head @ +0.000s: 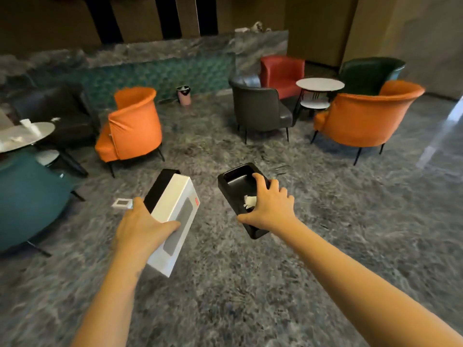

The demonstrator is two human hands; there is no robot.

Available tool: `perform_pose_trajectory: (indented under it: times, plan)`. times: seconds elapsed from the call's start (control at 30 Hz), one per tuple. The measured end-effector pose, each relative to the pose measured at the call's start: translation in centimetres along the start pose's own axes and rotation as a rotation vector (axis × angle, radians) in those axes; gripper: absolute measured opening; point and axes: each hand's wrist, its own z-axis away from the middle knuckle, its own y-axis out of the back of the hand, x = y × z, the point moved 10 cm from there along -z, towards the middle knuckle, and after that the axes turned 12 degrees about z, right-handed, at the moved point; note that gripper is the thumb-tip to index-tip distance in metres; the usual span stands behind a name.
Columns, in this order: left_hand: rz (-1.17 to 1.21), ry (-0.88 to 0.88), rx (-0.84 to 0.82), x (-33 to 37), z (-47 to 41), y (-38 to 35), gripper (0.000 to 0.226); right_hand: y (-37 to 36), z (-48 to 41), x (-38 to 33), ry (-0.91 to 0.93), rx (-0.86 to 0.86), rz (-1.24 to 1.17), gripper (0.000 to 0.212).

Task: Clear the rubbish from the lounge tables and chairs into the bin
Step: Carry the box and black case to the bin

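Note:
My left hand point(140, 226) grips a white product box point(175, 216) with a black end and a red label, held over the carpet. A small white card point(122, 203) sticks out beyond that hand's fingers. My right hand point(269, 206) grips a black tray point(238, 181) from above, and a white paper scrap point(250, 201) lies in the tray under the fingers. A small pink bin point(184, 95) with a dark liner stands far off by the teal wall. White paper rubbish point(31, 126) lies on the round table point(15, 142) at the left.
An orange chair point(132, 126) stands ahead left, a teal seat point(27, 196) near left. Ahead right are a dark chair point(258, 108), a red chair point(281, 73), an orange chair point(368, 116) and a green one point(368, 73) around a white two-tier table point(320, 85). Grey carpet lies between.

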Motion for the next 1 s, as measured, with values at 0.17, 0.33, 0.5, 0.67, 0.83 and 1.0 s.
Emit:
perform_pose_trajectory:
  times: [0.17, 0.33, 0.5, 0.67, 0.83, 1.0]
  plan:
    - [-0.003, 0.024, 0.011, 1.8, -17.5, -1.5, 0.064, -0.8, -18.0, -5.0, 0.027, 0.001, 0.003, 0.105]
    - [-0.033, -0.045, 0.030, 4.6, -37.8, -4.1, 0.063, -2.3, -37.5, -9.6, 0.024, 0.030, -0.009, 0.104]
    - [-0.028, -0.099, 0.037, 10.4, -57.4, -6.1, 0.069, -0.1, -56.2, -11.7, -0.026, 0.085, -0.035, 0.104]
    - [-0.037, -0.077, 0.074, 14.2, -74.8, -9.3, 0.056, 0.1, -74.0, -11.0, -0.093, 0.122, -0.043, 0.104]
    - [-0.074, -0.071, 0.094, 16.2, -93.6, -15.1, 0.062, -3.8, -94.1, -10.6, -0.092, 0.120, -0.059, 0.103]
    - [-0.035, 0.005, 0.136, 19.8, -111.1, -18.7, 0.062, -5.3, -114.9, -12.4, -0.049, 0.067, -0.060, 0.104]
